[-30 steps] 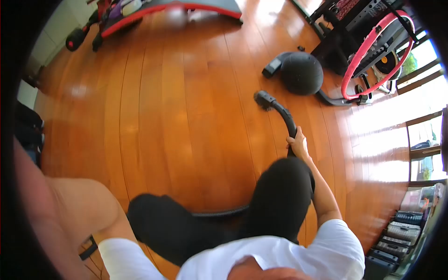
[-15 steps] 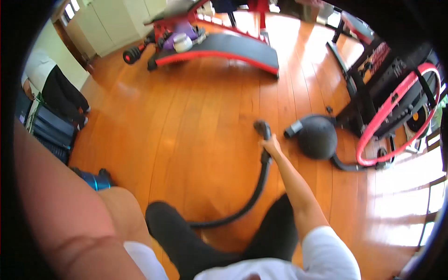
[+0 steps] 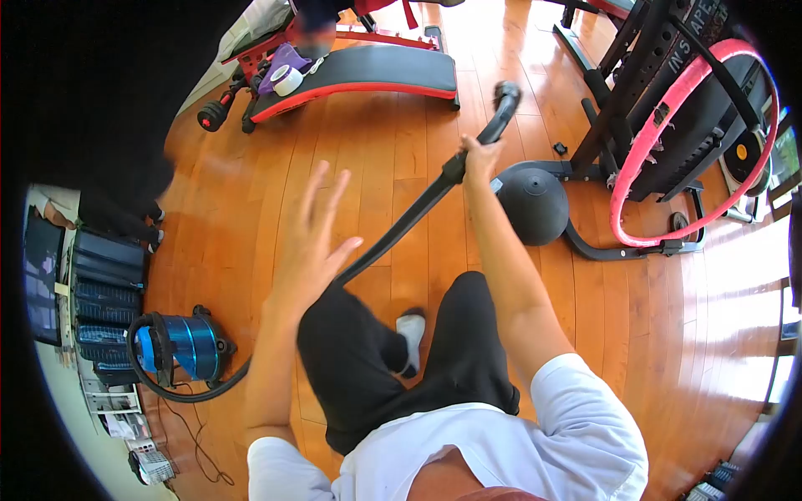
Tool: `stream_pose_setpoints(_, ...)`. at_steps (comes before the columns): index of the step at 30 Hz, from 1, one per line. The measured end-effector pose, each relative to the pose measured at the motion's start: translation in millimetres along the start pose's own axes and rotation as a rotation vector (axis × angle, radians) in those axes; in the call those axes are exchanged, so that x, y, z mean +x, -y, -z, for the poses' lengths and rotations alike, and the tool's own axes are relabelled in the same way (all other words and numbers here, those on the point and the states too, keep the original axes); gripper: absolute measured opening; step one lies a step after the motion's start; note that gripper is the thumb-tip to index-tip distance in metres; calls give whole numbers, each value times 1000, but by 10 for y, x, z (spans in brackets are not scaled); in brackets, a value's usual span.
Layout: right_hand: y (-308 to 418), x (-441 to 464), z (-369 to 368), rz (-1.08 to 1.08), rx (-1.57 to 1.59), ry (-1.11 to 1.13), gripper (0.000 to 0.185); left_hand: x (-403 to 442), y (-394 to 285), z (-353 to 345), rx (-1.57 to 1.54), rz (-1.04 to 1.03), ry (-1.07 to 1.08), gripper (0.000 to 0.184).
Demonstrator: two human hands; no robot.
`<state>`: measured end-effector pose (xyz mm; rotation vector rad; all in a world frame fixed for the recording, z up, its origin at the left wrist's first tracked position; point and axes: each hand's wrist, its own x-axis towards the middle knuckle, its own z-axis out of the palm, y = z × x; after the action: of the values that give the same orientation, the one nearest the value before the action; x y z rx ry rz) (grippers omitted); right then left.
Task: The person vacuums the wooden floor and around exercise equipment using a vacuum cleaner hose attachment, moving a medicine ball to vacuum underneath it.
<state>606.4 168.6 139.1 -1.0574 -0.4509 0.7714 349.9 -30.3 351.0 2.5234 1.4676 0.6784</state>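
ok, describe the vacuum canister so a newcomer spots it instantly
Find the wooden floor and, along its left edge in the picture, the dark bins. The vacuum canister sits just right of them, with a black hose looping around it. Its shiny metallic-blue body sets it apart from the duller bins.

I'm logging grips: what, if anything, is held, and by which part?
The right hand holds the vacuum hose just behind its curved end. The open left hand holds nothing.

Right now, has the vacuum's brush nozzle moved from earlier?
Yes: judged against the black exercise ball, the brush nozzle has gone from left of it to mostly above it in the view.
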Motion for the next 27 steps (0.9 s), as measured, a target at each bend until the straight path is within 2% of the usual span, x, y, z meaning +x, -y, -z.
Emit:
stream_pose_setpoints(7, 257, 512, -231, 18, 65, -74, 52, 913, 1131, -1615, -230, 62, 278, 101)
stream_pose_setpoints(11, -177, 796, -351, -79, 125, -45, 47, 1560, 1088, -2208, -306, 21, 359, 109)
stream_pose_setpoints(15, -829, 826, -206, -143, -68, -16, 38, 2106, 1061, -2798, -520, 1, 367, 111)
stream_pose_setpoints(17, -917, 822, -100, -199, 31, -9, 32, 2325, 1067, -3107, -533, 4, 360, 111)
stream_pose_setpoints(21, -904, 958, 102, -350, 153, 103, 32, 2638, 1119, -3642, -541, 60, 349, 99)
stream_pose_setpoints(22, -952, 1074, 205, -412, -53, 171, 40, 2757, 1154, -3627, -516, 73, 379, 94)
stream_pose_setpoints(25, -906, 1213, 486, -316, -340, 203, 47, 2991, 1277, -3685, -433, 131, 430, 82)
stream_pose_setpoints(27, -803, 1267, 725, -396, -331, 173, 48, 3088, 1282, -3696, -389, 201, 498, 82)
